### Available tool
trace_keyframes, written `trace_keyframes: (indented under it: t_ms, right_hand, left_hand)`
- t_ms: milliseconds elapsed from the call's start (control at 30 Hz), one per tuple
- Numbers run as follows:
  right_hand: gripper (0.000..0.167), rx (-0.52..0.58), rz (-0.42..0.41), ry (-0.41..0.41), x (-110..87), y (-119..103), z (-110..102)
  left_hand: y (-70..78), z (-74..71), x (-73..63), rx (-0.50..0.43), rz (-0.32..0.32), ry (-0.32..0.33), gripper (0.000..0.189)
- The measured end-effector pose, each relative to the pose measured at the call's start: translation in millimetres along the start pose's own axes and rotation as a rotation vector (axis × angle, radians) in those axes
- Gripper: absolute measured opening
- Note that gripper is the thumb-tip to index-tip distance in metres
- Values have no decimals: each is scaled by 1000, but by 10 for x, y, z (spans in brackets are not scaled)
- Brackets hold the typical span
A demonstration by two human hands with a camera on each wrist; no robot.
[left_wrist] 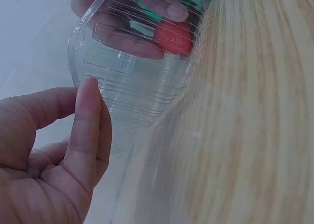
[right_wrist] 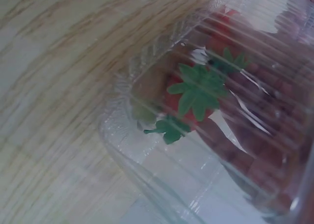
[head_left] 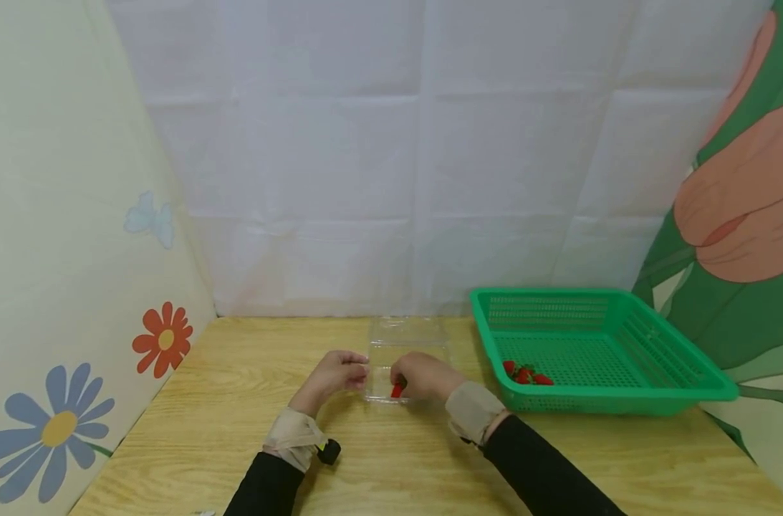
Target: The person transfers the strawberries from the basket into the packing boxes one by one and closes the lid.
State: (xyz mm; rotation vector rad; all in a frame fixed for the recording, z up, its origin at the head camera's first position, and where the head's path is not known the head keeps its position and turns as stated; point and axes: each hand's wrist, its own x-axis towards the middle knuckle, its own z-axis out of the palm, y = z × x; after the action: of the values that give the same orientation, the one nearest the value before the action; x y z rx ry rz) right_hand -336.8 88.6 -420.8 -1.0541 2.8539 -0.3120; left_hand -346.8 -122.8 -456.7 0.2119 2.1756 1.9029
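**Strawberries (head_left: 397,391) inside clear box (head_left: 378,373)**

Our right grip (head_left: 426,376) is in there too, fingers curled round at least one. Our left grip (head_left: 333,376) pinches the rim. Surface (head_left: 391,459) beneath; green basket (head_left: 617,393) with more berries (head_left: 526,375) to the right.

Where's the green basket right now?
In the head view, the basket sits on the right side of the table, to the right of the clear box and the right hand.
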Motion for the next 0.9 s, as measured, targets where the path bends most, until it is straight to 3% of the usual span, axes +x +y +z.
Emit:
trace_keyframes:
  t_ms: [500, 700, 900]
  right_hand:
    - [14, 25, 36, -2, -12, -9, -40]
    - [20, 35, 16, 49, -159, -18, -188]
    - [19, 48, 60, 95, -430, 21, -428]
  left_hand:
    - [24, 3, -30, 14, 13, 0, 30]
    - [10, -2, -28, 9, 8, 6, 29]
    - [6, -1, -15, 9, 5, 0, 30]
